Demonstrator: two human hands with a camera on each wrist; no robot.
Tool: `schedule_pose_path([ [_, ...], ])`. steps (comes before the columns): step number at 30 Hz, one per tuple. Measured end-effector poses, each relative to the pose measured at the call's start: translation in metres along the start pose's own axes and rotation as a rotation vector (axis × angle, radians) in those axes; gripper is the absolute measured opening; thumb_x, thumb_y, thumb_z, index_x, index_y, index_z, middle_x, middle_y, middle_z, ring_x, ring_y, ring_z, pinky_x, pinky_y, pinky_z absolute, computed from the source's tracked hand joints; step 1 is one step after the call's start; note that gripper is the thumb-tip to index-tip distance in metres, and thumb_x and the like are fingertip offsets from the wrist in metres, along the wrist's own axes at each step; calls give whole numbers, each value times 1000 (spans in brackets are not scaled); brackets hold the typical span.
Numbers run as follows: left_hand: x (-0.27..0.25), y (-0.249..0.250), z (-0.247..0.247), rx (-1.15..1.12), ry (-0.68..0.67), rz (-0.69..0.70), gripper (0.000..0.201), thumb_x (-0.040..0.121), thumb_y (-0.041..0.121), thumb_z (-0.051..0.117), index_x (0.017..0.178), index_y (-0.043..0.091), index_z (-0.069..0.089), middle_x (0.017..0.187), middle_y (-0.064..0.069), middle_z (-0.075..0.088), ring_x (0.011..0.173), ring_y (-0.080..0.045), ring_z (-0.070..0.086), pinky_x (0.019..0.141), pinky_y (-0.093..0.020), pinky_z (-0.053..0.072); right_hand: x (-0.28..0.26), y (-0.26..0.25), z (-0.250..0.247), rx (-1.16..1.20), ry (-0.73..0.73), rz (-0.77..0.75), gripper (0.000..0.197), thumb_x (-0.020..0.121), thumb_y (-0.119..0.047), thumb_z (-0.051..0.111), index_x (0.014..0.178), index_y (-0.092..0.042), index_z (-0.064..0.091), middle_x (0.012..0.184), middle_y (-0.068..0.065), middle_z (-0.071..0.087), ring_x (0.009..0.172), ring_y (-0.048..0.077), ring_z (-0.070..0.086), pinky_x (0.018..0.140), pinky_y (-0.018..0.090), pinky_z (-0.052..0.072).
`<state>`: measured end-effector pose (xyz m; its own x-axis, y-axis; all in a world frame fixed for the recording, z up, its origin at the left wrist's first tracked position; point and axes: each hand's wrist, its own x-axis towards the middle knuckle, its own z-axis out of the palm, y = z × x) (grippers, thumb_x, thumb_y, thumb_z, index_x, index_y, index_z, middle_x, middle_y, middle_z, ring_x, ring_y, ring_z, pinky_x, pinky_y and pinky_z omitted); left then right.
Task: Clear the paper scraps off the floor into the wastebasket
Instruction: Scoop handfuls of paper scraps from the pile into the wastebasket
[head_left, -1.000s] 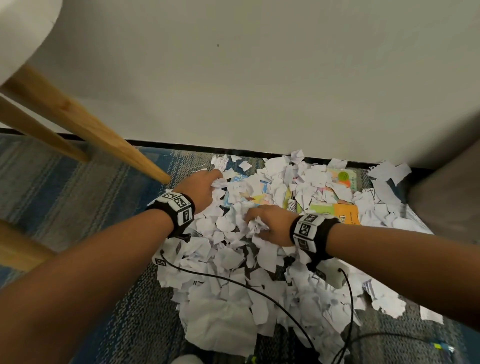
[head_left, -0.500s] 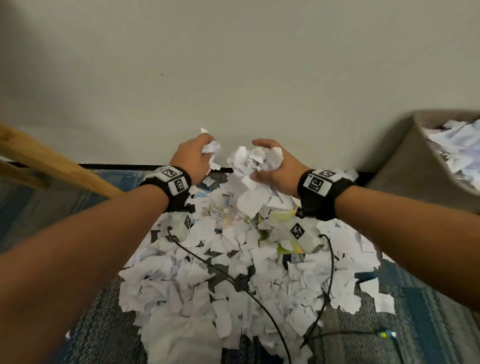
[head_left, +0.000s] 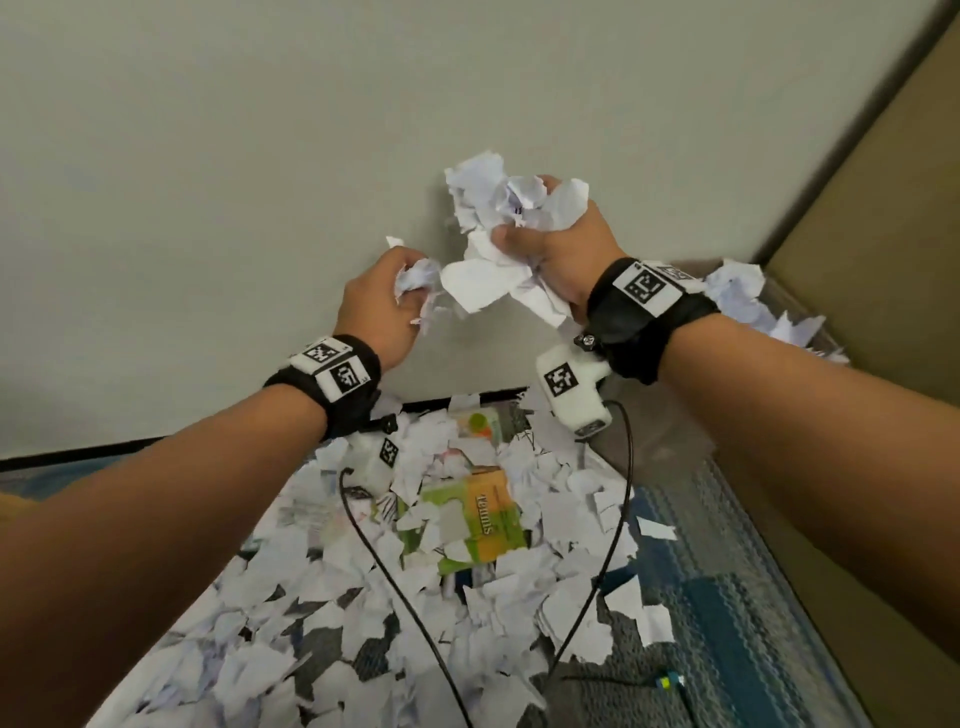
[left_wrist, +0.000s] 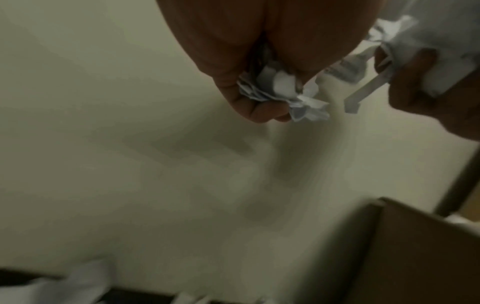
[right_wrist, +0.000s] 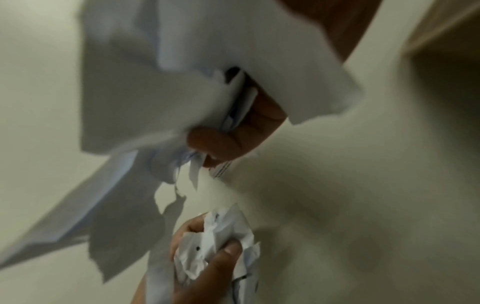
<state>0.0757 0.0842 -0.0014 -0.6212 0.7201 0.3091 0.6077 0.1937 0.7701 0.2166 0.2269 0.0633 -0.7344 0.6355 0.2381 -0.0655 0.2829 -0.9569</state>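
My right hand (head_left: 545, 234) is raised high against the wall and grips a big bunch of white paper scraps (head_left: 498, 208); the same bunch (right_wrist: 182, 82) fills the right wrist view. Lower and to its left, my left hand (head_left: 384, 301) clutches a smaller wad of scraps (head_left: 415, 278), seen again as a crumpled wad (left_wrist: 283, 96) under the curled fingers. The tan wastebasket (head_left: 810, 317) stands at the right by the wall, holding scraps, partly behind my right wrist. A large pile of torn white paper (head_left: 363, 597) covers the carpet below both arms.
A green and orange printed sheet (head_left: 478, 514) lies among the scraps. Black cables (head_left: 618, 499) hang from my wrist cameras over the pile. Blue-grey striped carpet (head_left: 727, 597) shows at the right. A beige panel (head_left: 883, 208) rises behind the wastebasket.
Both hands closed on scraps in the pile, then lifted them up and to the right toward the wastebasket. The right hand now rides higher than the left.
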Motion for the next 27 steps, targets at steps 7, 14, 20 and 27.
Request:
schedule_pose_path([
  [7, 38, 98, 79, -300, 50, 51, 30, 86, 5, 45, 101, 27, 59, 80, 10, 60, 66, -13, 58, 57, -28, 53, -12, -21, -113, 84, 361, -5, 28, 79, 9, 64, 97, -11, 56, 90, 7, 63, 83, 26, 69, 74, 47, 57],
  [14, 26, 165, 164, -176, 8, 216, 31, 93, 7, 47, 120, 17, 55, 108, -6, 59, 93, -18, 53, 76, -19, 36, -42, 21, -189, -695, 523, 199, 30, 86, -9, 56, 113, -20, 58, 107, 5, 67, 97, 26, 63, 85, 33, 52],
  [20, 17, 180, 221, 310, -298, 325, 52, 86, 11, 56, 134, 21, 40, 127, -13, 44, 108, -33, 51, 87, -40, 45, -50, 33, -198, -1014, 157, 471, 64, 84, -15, 65, 139, -16, 33, 139, 17, 25, 112, 39, 53, 89, 34, 47],
  [27, 4, 170, 249, 865, -633, 331, 58, 84, 53, 45, 135, 26, 40, 133, -9, 49, 118, -30, 49, 94, -45, 39, -72, 66, -208, -1325, -263, 679, 89, 77, -52, 65, 149, -28, 19, 155, 11, 20, 134, 39, 40, 109, 48, 35],
])
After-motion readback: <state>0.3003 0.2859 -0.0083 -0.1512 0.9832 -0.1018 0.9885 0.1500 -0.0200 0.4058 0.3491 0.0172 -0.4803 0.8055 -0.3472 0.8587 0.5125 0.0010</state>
